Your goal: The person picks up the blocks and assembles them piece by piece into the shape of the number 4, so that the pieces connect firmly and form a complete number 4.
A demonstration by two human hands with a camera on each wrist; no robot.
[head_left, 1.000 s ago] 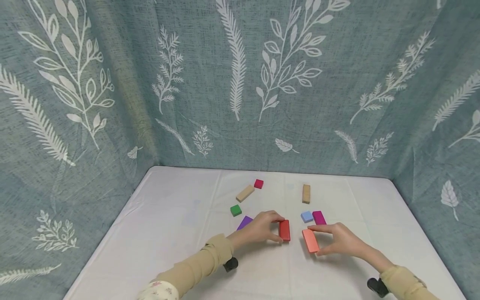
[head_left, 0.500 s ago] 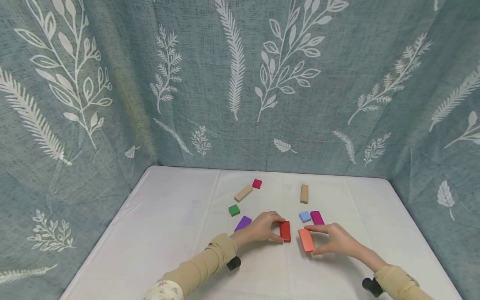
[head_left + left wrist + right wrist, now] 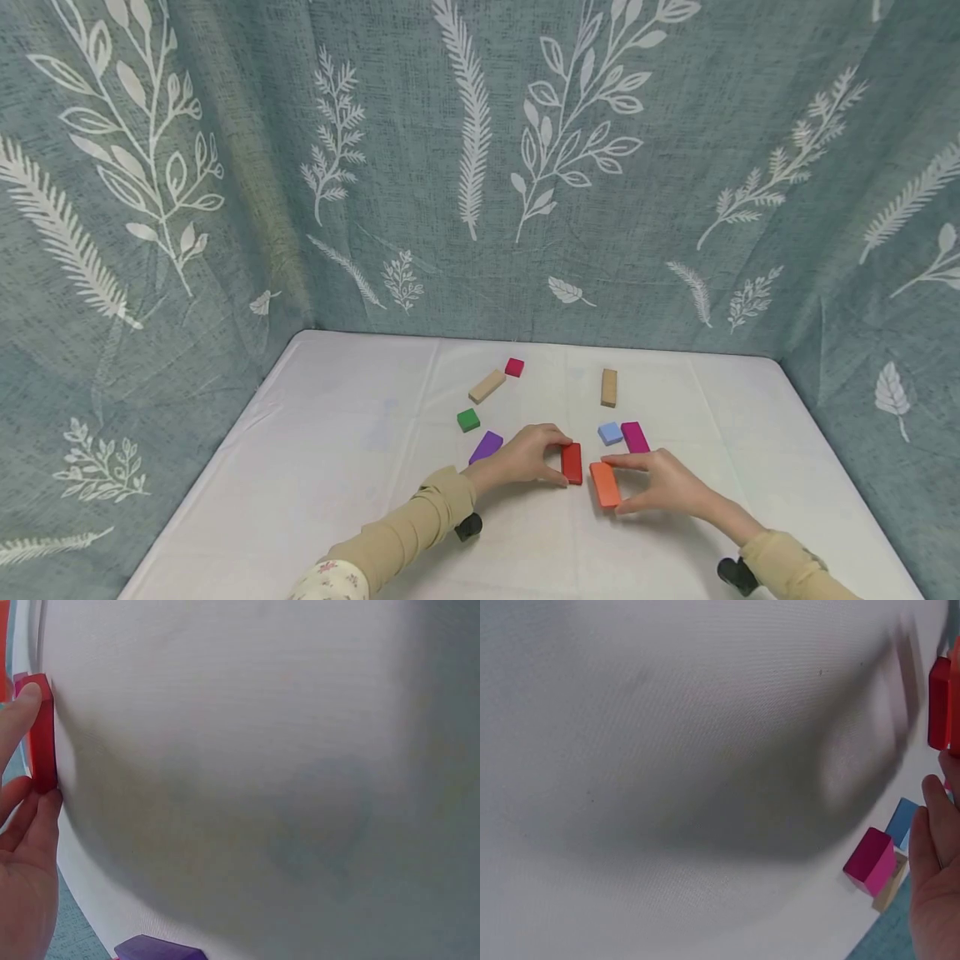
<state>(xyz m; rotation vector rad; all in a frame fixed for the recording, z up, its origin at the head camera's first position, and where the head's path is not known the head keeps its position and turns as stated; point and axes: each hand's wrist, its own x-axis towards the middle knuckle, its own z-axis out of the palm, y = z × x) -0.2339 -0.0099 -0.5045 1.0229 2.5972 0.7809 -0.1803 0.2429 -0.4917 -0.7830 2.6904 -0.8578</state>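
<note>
Right of the frame's lower centre, a red block (image 3: 572, 464) is pinched at both ends by the left hand (image 3: 522, 455); beside it, an orange block (image 3: 605, 486) is likewise gripped by the right hand (image 3: 667, 485), forearms (image 3: 401, 529) angled inward.

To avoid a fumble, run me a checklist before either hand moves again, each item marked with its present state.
1. Left hand has a grip on the red block: ok.
2. Right hand has a grip on the orange block: ok.
3. Red and orange blocks level with each other: not ok; orange sits lower in the head view.
4. Right hand's fingers clear of the blue block: ok, a gap shows.
5. Right hand clear of the magenta block: cannot tell; they overlap in the head view.
</note>
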